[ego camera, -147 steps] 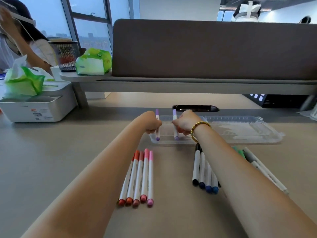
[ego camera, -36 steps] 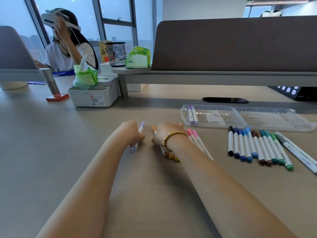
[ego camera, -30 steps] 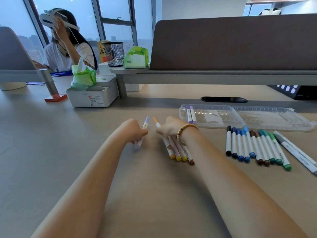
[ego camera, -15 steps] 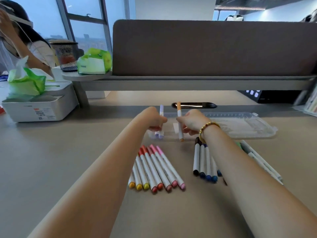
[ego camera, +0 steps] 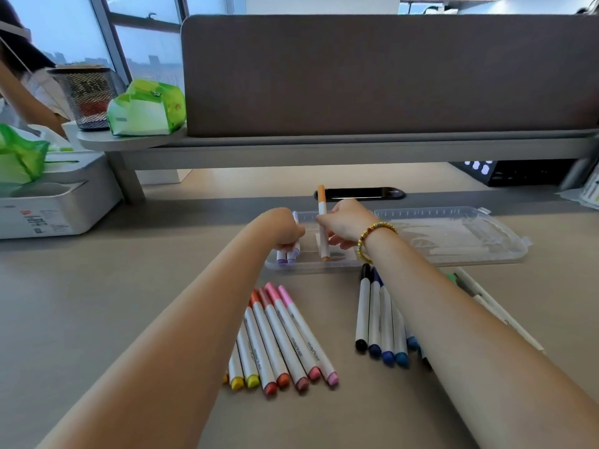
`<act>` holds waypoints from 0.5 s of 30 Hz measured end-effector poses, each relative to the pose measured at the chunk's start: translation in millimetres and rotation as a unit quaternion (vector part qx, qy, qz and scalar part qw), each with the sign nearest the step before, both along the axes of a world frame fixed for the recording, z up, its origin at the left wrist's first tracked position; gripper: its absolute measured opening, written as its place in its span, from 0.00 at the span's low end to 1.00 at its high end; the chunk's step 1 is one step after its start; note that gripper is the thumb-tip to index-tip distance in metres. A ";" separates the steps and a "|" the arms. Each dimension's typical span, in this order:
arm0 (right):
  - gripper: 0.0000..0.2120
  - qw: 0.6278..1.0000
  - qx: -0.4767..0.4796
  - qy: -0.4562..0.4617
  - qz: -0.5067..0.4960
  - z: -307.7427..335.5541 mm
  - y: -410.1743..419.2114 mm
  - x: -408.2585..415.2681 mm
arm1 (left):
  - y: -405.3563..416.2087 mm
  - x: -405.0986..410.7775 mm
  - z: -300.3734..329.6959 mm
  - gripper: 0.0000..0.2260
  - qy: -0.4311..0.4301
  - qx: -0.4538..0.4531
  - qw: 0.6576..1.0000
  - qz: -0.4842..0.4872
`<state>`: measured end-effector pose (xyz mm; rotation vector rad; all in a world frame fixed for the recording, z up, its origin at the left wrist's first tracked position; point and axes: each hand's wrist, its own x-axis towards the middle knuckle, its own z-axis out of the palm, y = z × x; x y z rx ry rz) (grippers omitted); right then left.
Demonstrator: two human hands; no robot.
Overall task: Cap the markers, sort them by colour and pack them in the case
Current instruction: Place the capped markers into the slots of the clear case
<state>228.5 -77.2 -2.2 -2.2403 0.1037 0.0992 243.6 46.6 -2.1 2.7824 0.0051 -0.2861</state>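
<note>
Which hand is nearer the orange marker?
Right. The right hand pinches the orange marker over the clear case; the left hand sits beside it on purple markers.

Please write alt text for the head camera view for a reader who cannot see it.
A right hand lowers an orange marker into a clear case while the left hand holds a purple marker there. Warm-coloured markers and blue-toned markers lie sorted on the desk.

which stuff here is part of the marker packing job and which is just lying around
Part of the job:
- orange marker gripped by the right hand
- purple markers under the left hand
- clear case
- warm-coloured row and dark and blue row on the desk

Just lying about:
- tissue box
- mesh pen cup
- green packet
</note>
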 end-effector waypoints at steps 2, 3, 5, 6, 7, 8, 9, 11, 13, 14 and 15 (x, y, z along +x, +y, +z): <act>0.10 1.000 0.005 -0.002 -0.003 -3.0 0.8 -0.4 | -2.7 -0.1 -1.6 0.18 0.001 0.019 1.000 -0.020; 0.10 1.000 0.006 -0.003 -0.003 -3.8 0.9 -0.4 | -4.0 -0.1 -1.8 0.15 -0.005 0.034 0.999 -0.029; 0.10 1.000 0.004 -0.004 -0.005 -4.3 1.8 1.6 | -4.6 0.8 -2.2 0.14 -0.020 0.061 0.997 -0.045; 0.10 1.000 -0.002 -0.004 -0.006 -4.5 2.9 3.5 | -3.6 1.0 -2.5 0.15 -0.024 0.074 0.995 -0.054; 0.10 1.000 -0.012 -0.003 -0.007 -5.1 4.4 5.8 | -1.3 1.3 -3.8 0.16 -0.029 0.085 0.994 -0.062; 0.09 1.000 -0.025 -0.003 -0.007 -6.0 6.3 8.9 | 1.4 1.6 -5.1 0.16 -0.040 0.092 0.993 -0.068; 0.08 0.999 -0.038 -0.004 -0.006 -7.3 8.4 12.1 | 4.9 2.1 -7.2 0.14 -0.059 0.089 0.992 -0.071; 0.08 0.997 -0.072 -0.011 0.001 -10.7 13.2 17.6 | 11.9 0.8 -12.1 0.14 -0.102 0.073 0.989 -0.082; 0.10 0.993 -0.116 -0.025 0.008 -15.0 18.0 19.4 | 16.6 -1.3 -15.8 0.19 -0.126 0.085 0.982 -0.110; 0.10 0.991 -0.131 -0.034 0.011 -18.0 20.0 19.9 | 18.3 -2.1 -17.2 0.20 -0.133 0.096 0.978 -0.129; 0.11 0.989 -0.141 -0.044 0.015 -21.2 21.5 19.9 | 20.2 -3.6 -17.4 0.21 -0.131 0.099 0.976 -0.141</act>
